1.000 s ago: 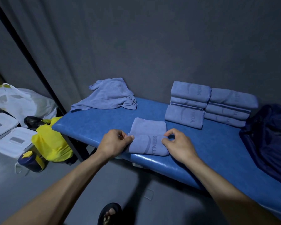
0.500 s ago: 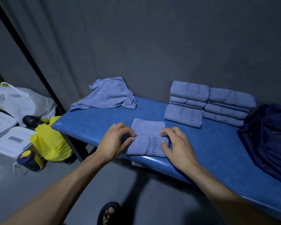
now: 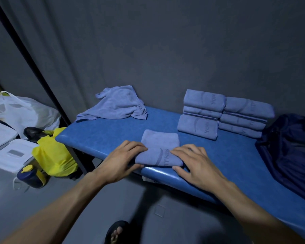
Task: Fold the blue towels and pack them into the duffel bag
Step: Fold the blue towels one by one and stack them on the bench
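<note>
A folded towel (image 3: 159, 148) lies at the counter's (image 3: 102, 140) near edge, the left hand (image 3: 121, 160) and right hand (image 3: 195, 163) pressing its sides with fingers seemingly curled in a loose grip, stacked towels (image 3: 224, 114) behind it, a crumpled towel (image 3: 115, 103) behind-left, the dark duffel bag (image 3: 289, 152) far right.

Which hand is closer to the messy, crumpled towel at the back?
Left. The left hand sits at the folded towel's left edge, below the crumpled towel. The right hand is farther away, across the folded towel.
</note>
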Motion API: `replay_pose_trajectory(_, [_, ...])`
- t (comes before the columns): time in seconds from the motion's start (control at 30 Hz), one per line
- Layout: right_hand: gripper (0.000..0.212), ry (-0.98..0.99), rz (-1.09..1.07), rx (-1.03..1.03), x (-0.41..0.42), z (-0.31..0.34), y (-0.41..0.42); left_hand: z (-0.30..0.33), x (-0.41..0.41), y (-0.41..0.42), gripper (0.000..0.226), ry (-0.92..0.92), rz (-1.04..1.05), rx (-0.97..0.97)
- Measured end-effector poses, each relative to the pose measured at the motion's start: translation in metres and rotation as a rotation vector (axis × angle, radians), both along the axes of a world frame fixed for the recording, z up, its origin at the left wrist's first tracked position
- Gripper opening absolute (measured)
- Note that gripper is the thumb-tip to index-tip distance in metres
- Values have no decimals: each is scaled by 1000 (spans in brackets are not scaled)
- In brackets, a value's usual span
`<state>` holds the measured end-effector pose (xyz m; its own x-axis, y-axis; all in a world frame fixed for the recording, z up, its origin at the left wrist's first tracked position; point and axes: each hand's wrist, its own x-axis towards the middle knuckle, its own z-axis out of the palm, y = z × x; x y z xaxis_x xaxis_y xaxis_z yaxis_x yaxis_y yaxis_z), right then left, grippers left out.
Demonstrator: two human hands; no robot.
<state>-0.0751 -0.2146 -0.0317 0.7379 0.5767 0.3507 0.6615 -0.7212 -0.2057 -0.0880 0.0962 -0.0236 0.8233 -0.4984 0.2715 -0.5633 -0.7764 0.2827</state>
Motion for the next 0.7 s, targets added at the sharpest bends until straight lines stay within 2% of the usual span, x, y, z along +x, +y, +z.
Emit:
replay_pose_trajectory(0.07, [45, 17, -6, 30, -1, 4, -1, 2, -3, 1, 42, 39, 3, -63])
replay_pose_trajectory(0.17, [47, 127, -67, 91, -2, 6, -7, 3, -7, -2, 35, 205, 39, -218])
replay_pose_trajectory(0.27, [49, 302, -168, 239, 0, 6, -8, 4, -7, -13, 53, 347, 147, -376])
replay_pose_trajectory(0.37, [40, 360, -237, 413, 2, 10, 4, 8, -2, -24, 62, 427, 254, -459])
replay_pose_trajectory(0.5, [47, 401, -399, 445, 12, 16, 20, 12, 11, -31, 51, 559, 383, -522])
replay_pose_trajectory(0.7, [68, 443, -616, 355, 36, 15, 31, 14, 36, -40, 60, 518, 549, -398])
